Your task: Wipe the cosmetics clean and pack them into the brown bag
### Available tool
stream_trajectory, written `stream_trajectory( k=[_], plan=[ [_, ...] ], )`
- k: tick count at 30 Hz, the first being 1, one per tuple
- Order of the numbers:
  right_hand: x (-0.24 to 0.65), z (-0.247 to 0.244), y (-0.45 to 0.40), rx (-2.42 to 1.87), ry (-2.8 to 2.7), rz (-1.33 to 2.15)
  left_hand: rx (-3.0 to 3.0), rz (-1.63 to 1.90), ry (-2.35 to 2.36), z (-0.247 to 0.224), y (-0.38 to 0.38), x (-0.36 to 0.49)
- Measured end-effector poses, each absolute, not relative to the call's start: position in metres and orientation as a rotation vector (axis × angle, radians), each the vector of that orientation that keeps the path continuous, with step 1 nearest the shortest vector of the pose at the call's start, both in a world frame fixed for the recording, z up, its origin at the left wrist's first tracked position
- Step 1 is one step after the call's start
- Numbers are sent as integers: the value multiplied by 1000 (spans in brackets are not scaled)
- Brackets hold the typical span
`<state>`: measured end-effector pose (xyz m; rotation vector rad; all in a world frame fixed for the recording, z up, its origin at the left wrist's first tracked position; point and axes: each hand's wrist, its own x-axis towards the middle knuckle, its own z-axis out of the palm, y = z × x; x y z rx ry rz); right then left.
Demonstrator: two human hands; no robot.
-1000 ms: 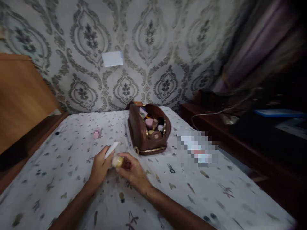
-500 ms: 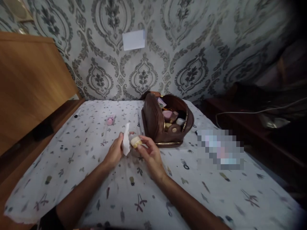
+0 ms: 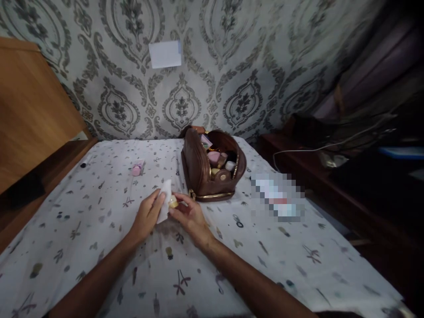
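My left hand (image 3: 148,213) grips a white tissue (image 3: 164,204), thumb on its near face. Close on its right, my right hand (image 3: 193,218) pinches a small jar (image 3: 173,202) with a yellowish band and a pale top. The tissue and the jar meet or nearly meet; I cannot tell which. Just beyond my right hand stands a brown leather cosmetic bag (image 3: 198,172), unzipped, with several small items inside, among them a pink one (image 3: 213,157) and a white-capped one (image 3: 230,165).
A small pink-capped item (image 3: 137,168) lies on the patterned white cloth (image 3: 109,247) to the left. To the right is a blurred-out flat object (image 3: 276,196). A wooden cabinet (image 3: 36,97) borders the left, a dark red ledge (image 3: 298,163) with a white cable the right.
The tissue and the jar have come closer together, and my left fingers now lie over more of the tissue. The whole view has shifted, so the scene sits further left.
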<state>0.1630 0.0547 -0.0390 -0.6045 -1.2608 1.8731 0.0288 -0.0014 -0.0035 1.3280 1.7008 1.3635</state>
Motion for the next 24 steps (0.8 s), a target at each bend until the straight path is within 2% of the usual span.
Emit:
stream_trajectory(
  k=[13,16,20,24],
  plan=[
    [175,-9,55,-554,-1282,1758,1146,1326,1706,-7,-1,25],
    [191,17,72,-576,-1372,1518,1106,1266,1694,-8,-1,27],
    [224,63,119,-626,-1616,1000,1130,1283,1819,-9,-1,29],
    [246,91,171,-760,-1959,525,1216,1202,1703,-7,-2,29]
  ],
)
